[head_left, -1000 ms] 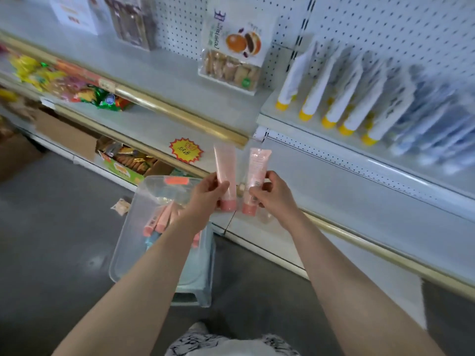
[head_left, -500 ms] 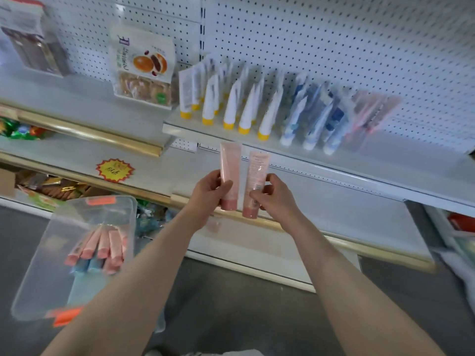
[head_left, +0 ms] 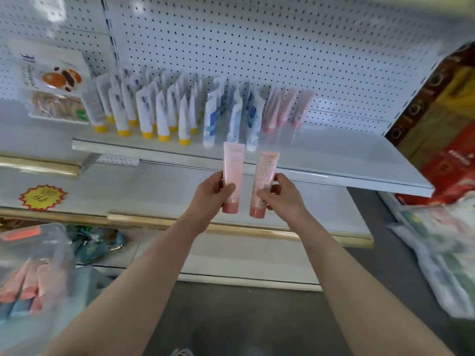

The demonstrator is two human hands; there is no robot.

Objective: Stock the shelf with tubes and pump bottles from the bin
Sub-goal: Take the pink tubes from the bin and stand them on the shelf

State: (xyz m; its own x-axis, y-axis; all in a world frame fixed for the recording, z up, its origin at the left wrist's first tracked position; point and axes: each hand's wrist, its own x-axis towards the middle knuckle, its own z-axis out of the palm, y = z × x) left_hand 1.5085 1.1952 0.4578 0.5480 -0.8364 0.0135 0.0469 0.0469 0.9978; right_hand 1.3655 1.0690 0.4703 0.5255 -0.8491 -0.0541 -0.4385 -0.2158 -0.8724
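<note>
left hand (head_left: 209, 195) grips a pale pink plastic tube with a darker pink cap (head_left: 233, 170), thumb across the front near the cap, fingers curled behind. cap down, tube upright. right hand (head_left: 281, 195) pinches a second pink tube with small printed text (head_left: 264, 173) low on the body, also cap down, leaning slightly right. the two tubes are side by side, close but apart, held in the air in front of the white metal shelf (head_left: 347, 150), just below its front edge.

on that shelf, standing on their caps and leaning back against the white pegboard (head_left: 257, 47): white tubes with yellow caps (head_left: 144, 114) on the left, white-and-blue tubes (head_left: 210, 122) in the middle, a few pink tubes (head_left: 282, 109) to their right. shelf surface right of those is bare.

far left: snack pack with a fruit picture (head_left: 55, 88). lower shelf carries a yellow-and-red star sticker (head_left: 42, 197). bottom left: clear plastic bin (head_left: 51, 242), blurred, with more pink tubes (head_left: 25, 286) lying in it. right edge: red-and-gold carton (head_left: 442, 124), translucent plastic bags (head_left: 449, 253) on the grey floor (head_left: 257, 317) below it.
</note>
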